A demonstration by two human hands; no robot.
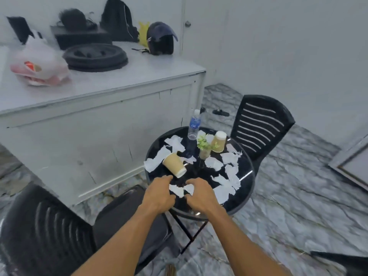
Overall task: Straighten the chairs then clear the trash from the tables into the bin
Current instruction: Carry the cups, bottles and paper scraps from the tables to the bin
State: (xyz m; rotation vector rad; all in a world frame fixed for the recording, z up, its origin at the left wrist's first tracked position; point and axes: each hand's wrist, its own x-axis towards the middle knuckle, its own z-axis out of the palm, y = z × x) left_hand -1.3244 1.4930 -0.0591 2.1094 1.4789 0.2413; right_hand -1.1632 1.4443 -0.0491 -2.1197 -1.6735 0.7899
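White crumpled paper scrap (pixel 181 189), long axis left to right, sits between spread left hand (pixel 159 193) and right hand (pixel 200 194).

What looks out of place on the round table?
One paper cup lies tipped on its side, and another stands upside down. Torn paper scraps are scattered over the black table. Both hands reach the nearest scrap.

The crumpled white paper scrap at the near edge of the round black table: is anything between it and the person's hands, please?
Nothing visible: the left hand and right hand flank the crumpled white paper scrap, fingers at its edges. The tipped tan paper cup lies just beyond.
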